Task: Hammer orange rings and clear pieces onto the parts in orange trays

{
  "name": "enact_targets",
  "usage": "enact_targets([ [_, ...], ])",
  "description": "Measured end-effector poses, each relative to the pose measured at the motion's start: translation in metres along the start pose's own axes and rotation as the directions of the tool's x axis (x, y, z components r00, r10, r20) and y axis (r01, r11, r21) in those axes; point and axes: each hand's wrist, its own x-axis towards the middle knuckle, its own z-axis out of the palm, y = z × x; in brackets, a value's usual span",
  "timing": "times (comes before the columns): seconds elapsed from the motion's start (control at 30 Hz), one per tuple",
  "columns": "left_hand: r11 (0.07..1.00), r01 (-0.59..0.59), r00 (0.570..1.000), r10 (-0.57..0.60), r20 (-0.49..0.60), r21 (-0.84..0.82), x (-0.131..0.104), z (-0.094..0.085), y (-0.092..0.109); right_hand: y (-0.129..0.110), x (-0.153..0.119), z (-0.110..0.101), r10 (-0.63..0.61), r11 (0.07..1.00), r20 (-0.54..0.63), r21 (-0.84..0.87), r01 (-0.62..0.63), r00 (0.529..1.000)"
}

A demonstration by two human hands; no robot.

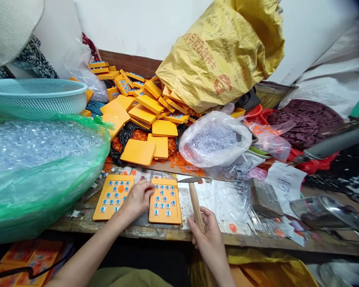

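My right hand (205, 227) is wrapped round the wooden handle of a hammer (195, 199), its metal head up over the white paper. My left hand (140, 196) has its fingers pinched at the top left of a yellow-orange board (175, 217); what the fingertips hold, if anything, is hidden. Small teal-and-white parts sit in rows on this board. Left of it lies a second such board (103, 215), partly behind my left hand and wrist, with an orange ring (121, 189) on it.
Yellow-orange boards (143, 113) are piled at the back. A green bag (48, 175) of clear pieces bulges at the left, below a light blue basket (77, 95). A white bag (184, 143) of clear pieces, a grey metal block (265, 199) and a shiny metal container (326, 211) stand right.
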Motion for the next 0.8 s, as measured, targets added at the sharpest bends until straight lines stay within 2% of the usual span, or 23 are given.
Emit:
enact_targets([
  [0.1,0.997,-0.046,0.999,0.044,-0.032,-0.062,0.006,0.004,-0.003,-0.005,-0.008,0.01,0.009,0.999,-0.003,0.05,-0.008,1.0],
  [0.23,0.989,-0.139,0.99,0.139,-0.005,-0.055,0.017,0.008,0.001,-0.007,-0.007,0.008,-0.158,0.973,0.03,-0.164,0.161,0.987],
  [0.3,0.984,-0.177,0.984,0.177,0.024,0.002,0.019,0.011,0.003,-0.008,-0.006,0.006,-0.286,0.908,0.113,-0.283,0.307,0.951],
  [0.37,0.975,-0.217,0.976,0.216,0.038,0.051,0.019,0.015,0.003,-0.007,-0.004,0.006,-0.404,0.82,0.193,-0.356,0.448,0.894],
  [0.43,0.962,-0.265,0.964,0.265,0.008,0.06,0.016,0.018,0.001,-0.007,-0.003,0.007,-0.477,0.748,0.242,-0.393,0.535,0.845],
  [0.5,0.951,-0.306,0.95,0.308,-0.061,0.03,0.014,0.021,-0.004,-0.008,-0.002,0.007,-0.516,0.71,0.251,-0.41,0.573,0.819],
  [0.6,0.955,-0.295,0.946,0.288,-0.15,-0.025,0.013,0.023,-0.011,-0.011,-0.002,0.008,-0.568,0.682,0.234,-0.402,0.61,0.789],
  [0.67,0.966,-0.255,0.958,0.247,-0.148,-0.04,0.014,0.023,-0.013,-0.014,-0.001,0.008,-0.58,0.671,0.248,-0.395,0.628,0.776],
  [0.8,0.981,-0.179,0.979,0.17,-0.115,-0.07,0.015,0.02,-0.012,-0.018,0.0,0.009,-0.517,0.682,0.303,-0.42,0.599,0.8],
])
